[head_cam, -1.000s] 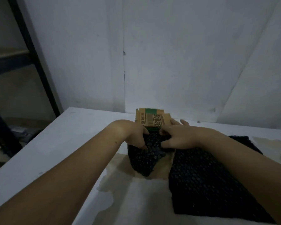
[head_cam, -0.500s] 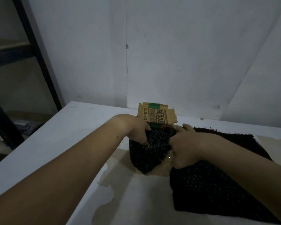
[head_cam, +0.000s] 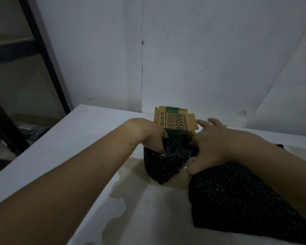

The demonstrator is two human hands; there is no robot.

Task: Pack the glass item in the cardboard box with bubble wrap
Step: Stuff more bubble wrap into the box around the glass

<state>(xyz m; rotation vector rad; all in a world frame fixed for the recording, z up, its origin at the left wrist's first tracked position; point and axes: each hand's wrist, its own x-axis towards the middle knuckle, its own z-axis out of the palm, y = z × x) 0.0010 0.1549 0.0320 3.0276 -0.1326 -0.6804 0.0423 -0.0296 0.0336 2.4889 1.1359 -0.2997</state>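
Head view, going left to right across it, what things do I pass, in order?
Black shelf post → left hand → cardboard box → right hand. The black bubble wrap runs under both hands, so it is left out.

A small brown cardboard box point(head_cam: 175, 121) stood upright with its top open. Its far flaps stuck up, printed with a green stripe, a barcode and the number 50038. Black bubble wrap point(head_cam: 164, 163) was bunched into the opening and hung down over the box's near side. More of the black wrap lay spread flat just to the right, against the box. What it wrapped was hidden.
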